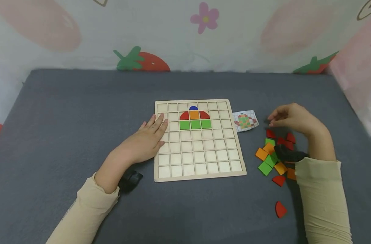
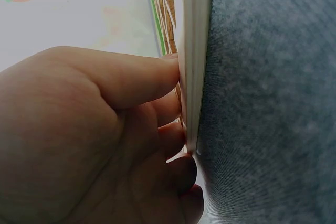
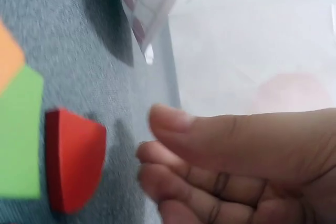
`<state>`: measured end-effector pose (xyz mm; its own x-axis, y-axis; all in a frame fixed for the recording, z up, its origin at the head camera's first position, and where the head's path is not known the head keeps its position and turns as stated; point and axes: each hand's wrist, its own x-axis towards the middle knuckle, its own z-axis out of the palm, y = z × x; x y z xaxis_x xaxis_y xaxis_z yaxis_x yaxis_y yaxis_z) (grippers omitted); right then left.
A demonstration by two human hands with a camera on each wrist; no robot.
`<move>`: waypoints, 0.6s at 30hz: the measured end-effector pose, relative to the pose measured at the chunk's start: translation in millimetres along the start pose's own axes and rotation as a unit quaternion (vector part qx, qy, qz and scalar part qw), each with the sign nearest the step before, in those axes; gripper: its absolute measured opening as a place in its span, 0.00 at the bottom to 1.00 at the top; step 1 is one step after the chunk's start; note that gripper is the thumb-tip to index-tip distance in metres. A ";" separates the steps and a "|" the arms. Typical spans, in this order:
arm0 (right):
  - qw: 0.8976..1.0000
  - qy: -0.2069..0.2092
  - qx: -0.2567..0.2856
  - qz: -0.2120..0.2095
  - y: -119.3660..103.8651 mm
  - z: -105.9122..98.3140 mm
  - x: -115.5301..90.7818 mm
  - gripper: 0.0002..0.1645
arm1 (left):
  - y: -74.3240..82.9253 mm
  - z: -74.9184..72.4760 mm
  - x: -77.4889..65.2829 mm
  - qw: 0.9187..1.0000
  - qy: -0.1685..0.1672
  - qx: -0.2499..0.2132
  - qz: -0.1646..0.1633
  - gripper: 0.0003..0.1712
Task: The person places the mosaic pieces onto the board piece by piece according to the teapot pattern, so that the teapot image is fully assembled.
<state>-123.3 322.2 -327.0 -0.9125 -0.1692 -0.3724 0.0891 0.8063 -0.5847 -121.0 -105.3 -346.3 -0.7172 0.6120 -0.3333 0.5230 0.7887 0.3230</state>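
Note the red quarter-circle tile (image 3: 79, 161) just nearside of the right hand (image 1: 290, 117), far from the left hand (image 1: 144, 141), straight-fingered on the grid board (image 1: 199, 157). See right thumb and fingertips parted, with no tile visible between.

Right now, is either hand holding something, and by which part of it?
Nothing appears to be held: the left hand only rests on the left edge of the wooden board, and nothing shows in the right hand.

text: none legible | labels/brands: none readable | numbers/signs: none readable
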 end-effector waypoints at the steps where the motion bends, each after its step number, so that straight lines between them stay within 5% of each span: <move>1: 1.000 -0.005 -0.003 -0.002 1.1 -0.7 -0.7 0.11 | -0.1 0.0 0.1 1.000 0.000 0.000 0.000 0.36; 18: 0.998 -0.056 -0.031 -0.001 2.3 5.3 2.2 0.08 | -1.4 1.0 0.4 1.000 0.005 0.003 0.010 0.35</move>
<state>-123.0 320.6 -332.9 -0.8622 -0.2297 -0.4516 0.0602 0.8386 -0.5414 -121.6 -106.1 -347.8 -0.7112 0.6275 -0.3170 0.5403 0.7763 0.3247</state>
